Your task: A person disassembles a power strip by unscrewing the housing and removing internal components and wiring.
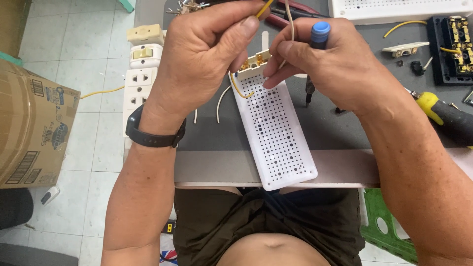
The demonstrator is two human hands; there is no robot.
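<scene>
A long white perforated board [278, 133] lies on the grey bench, tilted toward me. A small cream electrical fitting with brass terminals [254, 62] sits at its far end. My left hand [202, 54] pinches a yellow wire [263, 9] above the fitting; a black band is on that wrist. My right hand [325, 61] holds a white wire [290, 19] at the fitting and also grips a screwdriver with a blue cap [319, 33], its tip pointing down at the bench. A yellow wire loop [239, 91] curls over the board.
White sockets and switches [140, 74] line the bench's left edge. A yellow-and-black screwdriver [443, 113], a black terminal block [453, 47] and another white board [399, 9] lie at right. A cardboard box [32, 133] stands on the tiled floor at left.
</scene>
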